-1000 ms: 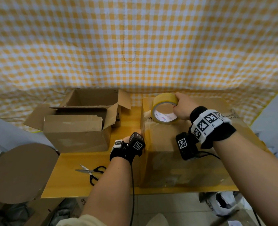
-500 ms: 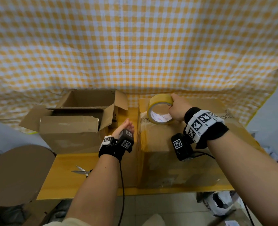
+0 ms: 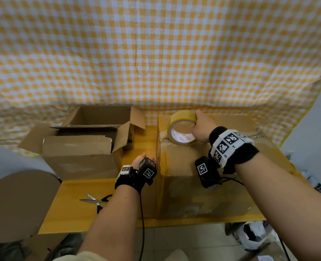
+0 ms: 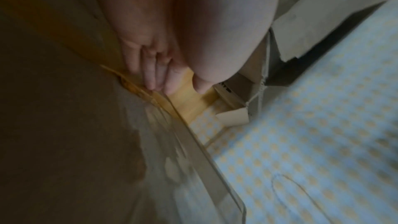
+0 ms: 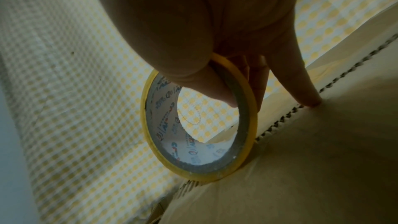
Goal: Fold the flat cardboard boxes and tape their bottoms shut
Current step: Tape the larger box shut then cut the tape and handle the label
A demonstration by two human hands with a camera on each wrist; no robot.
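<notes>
A large cardboard box [image 3: 203, 185] stands on the right half of the yellow table [image 3: 77, 208], its closed flaps facing up. My right hand [image 3: 201, 127] grips a yellow tape roll [image 3: 182, 116] upright at the box's top left edge. The right wrist view shows the thumb inside the roll's [image 5: 193, 156] core, fingers outside, and the little finger touching the box [image 5: 323, 159]. My left hand [image 3: 141, 160] lies flat against the box's left side. In the left wrist view its fingers [image 4: 155, 67] are straight, pressing a glossy tape strip [image 4: 172, 142] on the cardboard.
Two open cardboard boxes [image 3: 84, 155] [image 3: 103, 115] stand at the table's left and back left. Scissors [image 3: 97, 200] lie near the front edge beside my left forearm. A round brown stool [image 3: 14, 204] is at the left, a bag [image 3: 250, 236] on the floor at the right. Checked cloth [image 3: 156, 53] hangs behind.
My left hand slid forward along the box's left side, then back toward me. The right hand has kept the tape roll at the box's top left edge.
</notes>
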